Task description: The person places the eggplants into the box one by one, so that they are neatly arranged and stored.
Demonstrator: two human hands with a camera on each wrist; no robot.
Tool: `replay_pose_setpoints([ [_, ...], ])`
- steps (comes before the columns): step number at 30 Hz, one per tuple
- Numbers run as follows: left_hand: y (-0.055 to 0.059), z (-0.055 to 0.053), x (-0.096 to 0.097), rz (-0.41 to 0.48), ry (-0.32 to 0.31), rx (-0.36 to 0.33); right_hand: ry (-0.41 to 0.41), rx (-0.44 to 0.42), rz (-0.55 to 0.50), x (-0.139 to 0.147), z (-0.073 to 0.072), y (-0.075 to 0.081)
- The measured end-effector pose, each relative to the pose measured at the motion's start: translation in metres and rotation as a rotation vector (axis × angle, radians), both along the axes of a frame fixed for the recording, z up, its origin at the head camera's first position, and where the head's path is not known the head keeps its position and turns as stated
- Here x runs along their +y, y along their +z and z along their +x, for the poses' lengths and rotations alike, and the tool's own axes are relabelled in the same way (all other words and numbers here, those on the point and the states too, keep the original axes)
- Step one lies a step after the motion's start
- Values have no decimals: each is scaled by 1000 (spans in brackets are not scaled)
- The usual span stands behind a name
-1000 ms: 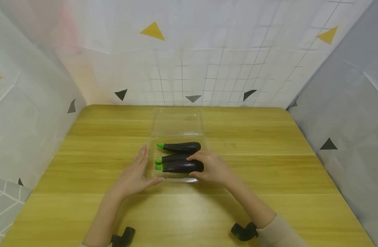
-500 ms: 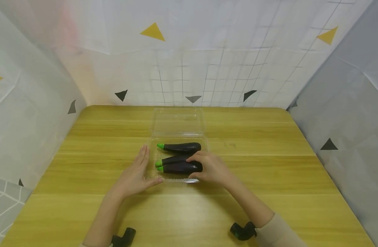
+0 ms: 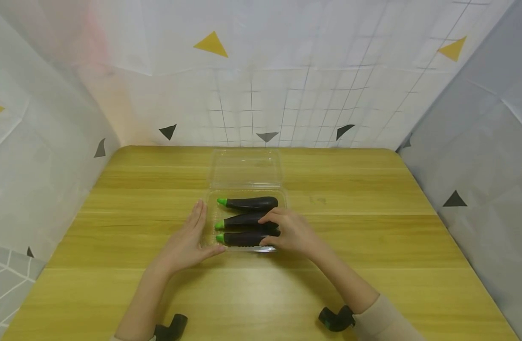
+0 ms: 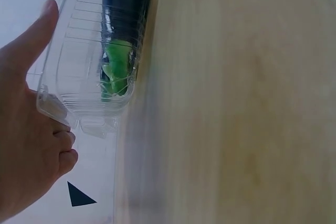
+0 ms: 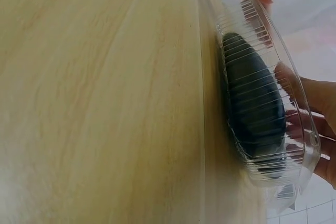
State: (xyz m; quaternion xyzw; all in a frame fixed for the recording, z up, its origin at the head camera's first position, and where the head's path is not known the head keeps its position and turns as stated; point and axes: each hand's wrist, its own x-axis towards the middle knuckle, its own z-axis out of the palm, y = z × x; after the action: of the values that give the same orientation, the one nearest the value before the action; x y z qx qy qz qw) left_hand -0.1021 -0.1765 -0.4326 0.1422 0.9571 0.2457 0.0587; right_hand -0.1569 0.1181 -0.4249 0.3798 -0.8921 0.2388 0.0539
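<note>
A clear plastic clamshell container [image 3: 246,249] stands with its base toward the person. Three dark purple eggplants with green stem ends lie side by side in it: a far one [image 3: 252,203], a middle one [image 3: 241,221] and a near one [image 3: 243,238] along the front wall. My left hand [image 3: 181,244] rests at the container's left side, fingers straight and thumb at the front rim. My right hand [image 3: 292,231] reaches over the right side, with fingertips at the middle eggplant and thumb over the near one. In the right wrist view, the near eggplant [image 5: 252,95] shows through the ribbed wall.
The container's transparent lid [image 3: 245,168] lies folded back on the wooden table [image 3: 350,189]. Pale patterned sheets [image 3: 286,71] enclose the table's back and sides. A black curved fitting sits by each wrist, such as the right one [image 3: 336,318].
The near eggplant has shifted toward the front wall, and a gap has opened between it and the middle one. The middle eggplant shows more fully. Both hands have stayed nearly still.
</note>
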Motion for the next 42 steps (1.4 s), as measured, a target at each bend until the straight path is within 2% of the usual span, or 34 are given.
replay_pose_setpoints([
  [9,0,0,0,-5,-17,12,-27,16,-50,5,-2,-1],
  [13,4,-1,-2,28,-22,9,-29,-3,-98,9,-3,2],
  [18,17,-6,-5,102,16,16,-64,-50,-145,14,-4,8],
  [23,24,-11,-8,99,49,56,-86,-63,-158,19,-6,12],
  [27,27,-12,-9,107,61,76,-86,-79,-171,22,-9,12],
  [34,30,-16,-10,217,112,86,-82,-125,-232,32,-19,11],
  [42,33,-23,-13,290,120,61,-61,-90,-300,45,-31,11],
])
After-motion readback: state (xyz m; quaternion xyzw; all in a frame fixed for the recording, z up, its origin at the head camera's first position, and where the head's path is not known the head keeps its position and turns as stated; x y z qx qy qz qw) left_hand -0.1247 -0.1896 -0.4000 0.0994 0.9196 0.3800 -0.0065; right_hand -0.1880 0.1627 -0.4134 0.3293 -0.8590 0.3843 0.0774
